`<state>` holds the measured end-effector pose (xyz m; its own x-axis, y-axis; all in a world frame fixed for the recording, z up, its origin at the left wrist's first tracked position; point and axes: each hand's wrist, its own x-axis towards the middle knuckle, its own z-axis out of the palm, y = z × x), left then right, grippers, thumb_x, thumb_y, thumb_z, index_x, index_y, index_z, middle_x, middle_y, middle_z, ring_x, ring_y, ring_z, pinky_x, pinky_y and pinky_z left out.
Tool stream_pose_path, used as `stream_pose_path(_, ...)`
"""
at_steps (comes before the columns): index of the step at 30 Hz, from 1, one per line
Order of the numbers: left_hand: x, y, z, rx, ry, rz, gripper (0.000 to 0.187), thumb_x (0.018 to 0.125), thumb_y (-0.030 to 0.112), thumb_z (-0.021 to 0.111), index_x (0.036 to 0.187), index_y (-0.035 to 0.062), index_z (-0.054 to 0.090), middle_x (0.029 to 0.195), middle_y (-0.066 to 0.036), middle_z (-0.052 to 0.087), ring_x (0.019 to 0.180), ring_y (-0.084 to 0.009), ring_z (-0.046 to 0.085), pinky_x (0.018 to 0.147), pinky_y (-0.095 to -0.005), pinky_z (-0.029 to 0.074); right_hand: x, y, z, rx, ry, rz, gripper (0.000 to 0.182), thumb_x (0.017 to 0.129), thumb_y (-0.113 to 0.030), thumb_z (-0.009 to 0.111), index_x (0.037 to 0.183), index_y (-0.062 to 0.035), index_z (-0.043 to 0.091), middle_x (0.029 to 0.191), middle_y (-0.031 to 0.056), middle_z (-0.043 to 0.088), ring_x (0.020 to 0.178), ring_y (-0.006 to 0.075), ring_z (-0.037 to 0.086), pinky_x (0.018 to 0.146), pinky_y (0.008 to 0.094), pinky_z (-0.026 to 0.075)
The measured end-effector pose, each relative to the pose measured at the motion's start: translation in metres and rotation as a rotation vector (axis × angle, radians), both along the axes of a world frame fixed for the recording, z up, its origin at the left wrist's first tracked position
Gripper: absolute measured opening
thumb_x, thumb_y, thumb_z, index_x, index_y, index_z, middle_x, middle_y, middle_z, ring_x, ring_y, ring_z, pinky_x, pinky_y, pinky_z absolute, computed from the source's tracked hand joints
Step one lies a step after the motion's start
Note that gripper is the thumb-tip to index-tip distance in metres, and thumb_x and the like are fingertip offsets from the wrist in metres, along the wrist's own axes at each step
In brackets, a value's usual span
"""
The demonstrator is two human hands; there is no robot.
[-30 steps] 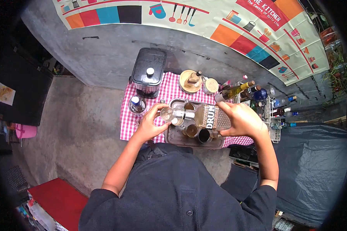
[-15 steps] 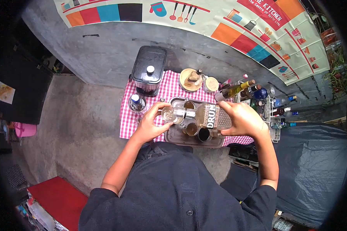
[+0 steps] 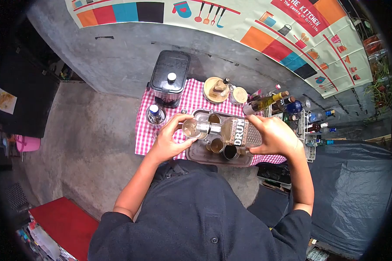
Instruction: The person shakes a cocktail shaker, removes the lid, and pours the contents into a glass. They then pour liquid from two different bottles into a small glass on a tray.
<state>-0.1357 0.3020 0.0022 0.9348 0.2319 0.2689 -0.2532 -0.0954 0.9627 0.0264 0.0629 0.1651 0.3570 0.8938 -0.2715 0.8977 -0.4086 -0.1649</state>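
My left hand (image 3: 169,141) is closed around a small clear glass (image 3: 190,128), thumb and fingers on opposite sides. My right hand (image 3: 276,135) grips a squarish clear bottle (image 3: 229,131) with DRUM lettered on its label. The bottle lies tipped on its side, its neck pointing left to the glass's mouth. Some liquid seems to be in the glass, though a flow is hard to make out. Below both hands is a dark-rimmed tray (image 3: 197,156) bearing a glass of brown liquid (image 3: 214,118), another brown-filled glass (image 3: 217,145) and a dark cup (image 3: 231,152).
A red-checked cloth (image 3: 144,141) covers the table. A black-lidded dispenser (image 3: 170,71) stands at the back left, near a blue-capped bottle (image 3: 155,115). Behind the tray are a round wooden plate (image 3: 210,96) and a jar (image 3: 238,95). Several bottles (image 3: 265,102) crowd the right side.
Both hands keep the glass and the tipped bottle in nearly the same place. The liquid in the glass looks slightly different; the view has shifted a little.
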Motion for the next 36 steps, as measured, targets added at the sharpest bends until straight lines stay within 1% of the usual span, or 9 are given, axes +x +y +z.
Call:
stream_pose_path(2, -0.003, 0.002, 0.001, -0.029, 0.046, -0.041, 0.059, 0.075, -0.005, 0.076, 0.128, -0.0002, 0.051, 0.123, -0.01, 0.055, 0.118, -0.0192, 0.056, 0.103, -0.0337, 0.045, -0.003, 0.003, 0.003, -0.041, 0.031, -0.045, 0.073, 0.06, -0.029, 0.083, 0.118, 0.0011, 0.051, 0.093, 0.023, 0.065, 0.086, 0.0413, 0.065, 0.076, 0.0472, 0.052)
stream_pose_path(5, -0.008, 0.004, 0.007, -0.029, 0.033, 0.018, 0.054, 0.075, 0.001, 0.076, 0.125, 0.0033, 0.055, 0.118, -0.009, 0.06, 0.112, -0.019, 0.061, 0.096, -0.0345, 0.05, -0.007, 0.005, -0.001, 0.015, 0.047, -0.051, 0.072, 0.06, -0.029, 0.082, 0.117, 0.0009, 0.051, 0.091, 0.0238, 0.065, 0.086, 0.0417, 0.065, 0.076, 0.0473, 0.052)
stream_pose_path(13, -0.026, 0.023, 0.018, -0.185, 0.015, 0.011, 0.058, 0.076, -0.003, 0.075, 0.129, 0.0017, 0.051, 0.12, -0.008, 0.058, 0.115, -0.018, 0.058, 0.099, -0.0327, 0.047, -0.017, 0.02, -0.044, 0.212, 0.181, -0.105, 0.081, 0.062, -0.038, 0.083, 0.121, 0.0046, 0.048, 0.094, 0.0245, 0.063, 0.089, 0.0432, 0.063, 0.078, 0.0462, 0.051)
stream_pose_path(17, -0.041, 0.036, 0.014, -0.196, 0.057, 0.059, 0.058, 0.076, -0.006, 0.073, 0.129, 0.0004, 0.051, 0.12, -0.008, 0.057, 0.113, -0.0172, 0.059, 0.098, -0.0312, 0.047, -0.023, 0.031, -0.061, 0.395, 0.13, -0.09, 0.077, 0.063, -0.04, 0.084, 0.115, 0.0062, 0.05, 0.107, 0.0259, 0.061, 0.102, 0.041, 0.061, 0.088, 0.0454, 0.048)
stream_pose_path(19, -0.048, 0.045, 0.014, -0.226, 0.099, 0.068, 0.061, 0.076, -0.008, 0.072, 0.131, 0.0, 0.047, 0.126, -0.011, 0.055, 0.121, -0.019, 0.055, 0.105, -0.0327, 0.043, -0.018, 0.036, -0.082, 0.392, 0.187, -0.136, 0.081, 0.061, -0.039, 0.085, 0.119, 0.0079, 0.053, 0.114, 0.0241, 0.061, 0.107, 0.0375, 0.06, 0.094, 0.0443, 0.047)
stream_pose_path(21, -0.055, 0.055, 0.008, -0.23, 0.112, 0.071, 0.061, 0.076, -0.008, 0.072, 0.131, 0.0002, 0.047, 0.127, -0.011, 0.055, 0.121, -0.0189, 0.054, 0.106, -0.0322, 0.042, -0.018, 0.046, -0.101, 0.61, 0.24, -0.172, 0.08, 0.059, -0.035, 0.086, 0.12, 0.0065, 0.055, 0.115, 0.0201, 0.063, 0.106, 0.0329, 0.062, 0.096, 0.0412, 0.047)
stream_pose_path(26, -0.075, 0.08, 0.005, -0.219, 0.12, 0.154, 0.061, 0.076, -0.01, 0.071, 0.131, 0.001, 0.047, 0.125, -0.01, 0.055, 0.121, -0.0181, 0.054, 0.106, -0.0317, 0.043, -0.025, 0.079, -0.103, 0.697, 0.564, -0.351, 0.062, 0.061, -0.016, 0.086, 0.115, 0.0006, 0.06, 0.107, 0.0098, 0.067, 0.099, 0.0167, 0.063, 0.091, 0.0334, 0.05)
stream_pose_path(31, -0.093, 0.104, 0.0, -0.211, 0.141, 0.191, 0.061, 0.076, -0.009, 0.07, 0.131, 0.0013, 0.048, 0.126, -0.01, 0.056, 0.121, -0.0183, 0.055, 0.106, -0.0318, 0.043, -0.026, 0.107, -0.131, 0.712, 0.663, -0.484, 0.067, 0.063, -0.014, 0.086, 0.12, 0.001, 0.056, 0.109, 0.0086, 0.065, 0.101, 0.0159, 0.061, 0.092, 0.0336, 0.05)
stream_pose_path(36, -0.104, 0.117, -0.006, -0.188, 0.158, 0.194, 0.061, 0.075, -0.009, 0.07, 0.131, 0.0015, 0.048, 0.127, -0.01, 0.056, 0.121, -0.0183, 0.055, 0.105, -0.032, 0.044, -0.009, 0.124, -0.21, 0.754, 0.737, -0.573, 0.073, 0.063, -0.011, 0.086, 0.126, 0.0007, 0.051, 0.114, 0.0102, 0.064, 0.105, 0.0179, 0.062, 0.093, 0.0351, 0.05)
